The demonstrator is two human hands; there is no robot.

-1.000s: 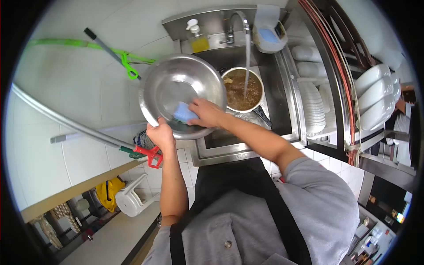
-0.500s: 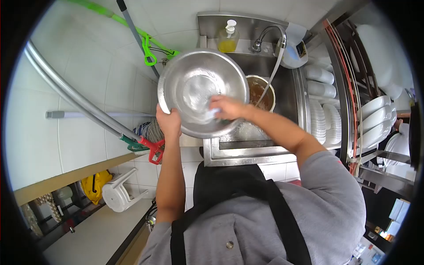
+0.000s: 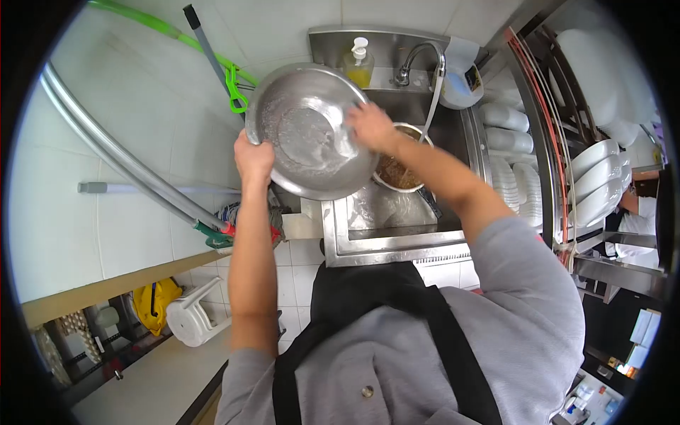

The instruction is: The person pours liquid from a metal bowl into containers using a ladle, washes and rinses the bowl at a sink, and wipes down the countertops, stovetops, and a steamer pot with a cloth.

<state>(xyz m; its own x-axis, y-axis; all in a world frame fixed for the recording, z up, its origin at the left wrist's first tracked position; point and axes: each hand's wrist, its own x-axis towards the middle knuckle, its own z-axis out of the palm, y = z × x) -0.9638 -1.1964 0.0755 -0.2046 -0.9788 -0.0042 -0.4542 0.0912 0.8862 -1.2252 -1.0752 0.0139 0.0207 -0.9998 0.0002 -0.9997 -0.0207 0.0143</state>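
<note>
A large stainless steel bowl [image 3: 304,180] is tilted over the left part of the sink, its wet inside turned up towards me. My left hand [image 3: 255,157] is closed around the bowl's left rim, thumb on the inner side. Against the inner wall at the right is my right hand [image 3: 373,127], its fingers smeared by motion; whether anything is in them I cannot make out. Below my right forearm, a white-rimmed container [image 3: 397,173] of brownish liquid stands in the sink [image 3: 453,152], and the tap's white hose [image 3: 433,106] runs down into it.
A soap pump bottle [image 3: 359,65] and the tap [image 3: 404,74] are at the sink's back. Stacked white dishes [image 3: 597,177] fill the rack on the right. Mop handles [image 3: 127,156] lean along the left wall. A white stool [image 3: 191,322] is at the lower left.
The bowl has shifted left and up, tilting more, with my left hand on its rim. My right hand has moved up along the inner wall. More of the container shows.
</note>
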